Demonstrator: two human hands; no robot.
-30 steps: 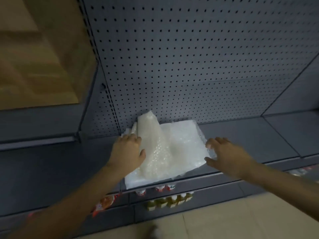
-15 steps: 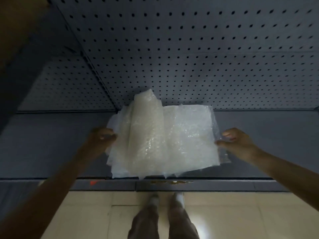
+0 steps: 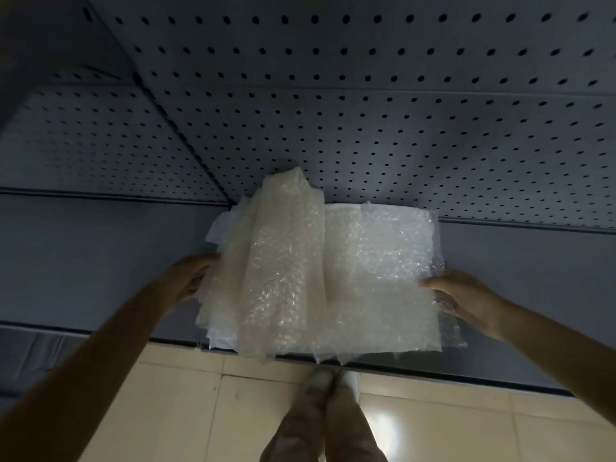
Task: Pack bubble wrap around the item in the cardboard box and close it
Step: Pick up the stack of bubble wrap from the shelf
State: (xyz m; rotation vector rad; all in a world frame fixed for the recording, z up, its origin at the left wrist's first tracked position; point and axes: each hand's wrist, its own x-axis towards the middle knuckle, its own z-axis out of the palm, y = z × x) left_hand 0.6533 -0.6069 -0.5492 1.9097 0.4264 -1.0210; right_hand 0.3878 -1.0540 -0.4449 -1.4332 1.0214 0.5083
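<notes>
A stack of clear bubble wrap sheets (image 3: 333, 278) is lifted slightly off the grey shelf (image 3: 100, 255), its near edge hanging past the shelf front. One sheet on the left half is folded up into a ridge. My left hand (image 3: 190, 278) grips the stack's left edge, fingers curled under it. My right hand (image 3: 463, 298) grips the right edge, thumb on top. No cardboard box is in view.
A grey pegboard back panel (image 3: 366, 111) rises behind the shelf. Beige floor tiles (image 3: 186, 401) lie below the shelf's front edge, and my legs and shoes (image 3: 320, 411) show at the bottom centre.
Both hands went from resting on the stack to gripping its side edges, and the stack has come toward me over the shelf front. My view has tipped downward.
</notes>
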